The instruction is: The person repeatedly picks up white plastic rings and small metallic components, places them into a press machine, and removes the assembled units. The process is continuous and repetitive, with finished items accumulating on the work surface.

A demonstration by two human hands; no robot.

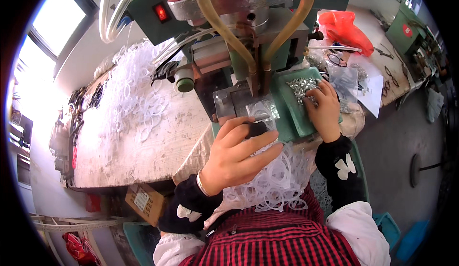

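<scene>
Left hand at the press, right hand in the tray

My left hand point(234, 158) pinches a clear ring point(262, 109) before the green press point(248, 50); right hand point(324, 110), fingers curled, picks metal bits point(301, 85) in the green tray point(296, 122) right of it.

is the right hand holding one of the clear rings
No, the right hand rests with its fingertips on the small silvery metal parts in the green tray, not on any clear ring.

Tight spot at the press point(239, 36) – yellow hoses point(224, 31) hang either side of the die plate point(239, 101), green tray point(296, 113) just right. Left table point(143, 146) has bare room nr the front edge – clear rings point(129, 94) cover the back.
</scene>
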